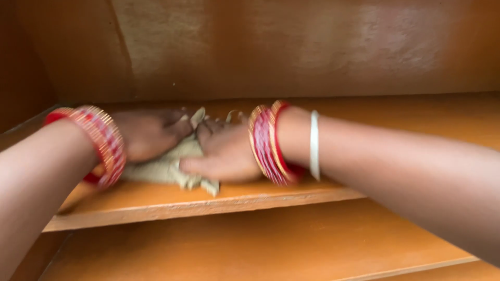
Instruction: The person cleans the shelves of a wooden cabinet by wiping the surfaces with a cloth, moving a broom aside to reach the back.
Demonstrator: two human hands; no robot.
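A crumpled beige cloth (172, 165) lies on an orange-brown wooden shelf (250, 200), near its front edge. My left hand (151, 132) presses on the cloth from the left, fingers curled into its folds. My right hand (224, 151) lies on the cloth from the right, thumb along its lower edge. Both hands touch at the middle, where a bit of cloth sticks up. Each wrist wears a stack of red and gold bangles; the right forearm also has a thin white one. The picture is blurred by motion.
The shelf sits inside a wooden cabinet with a brown back panel (291, 47) and a left side wall (23, 67). A second, lower shelf (271, 244) juts out beneath the first.
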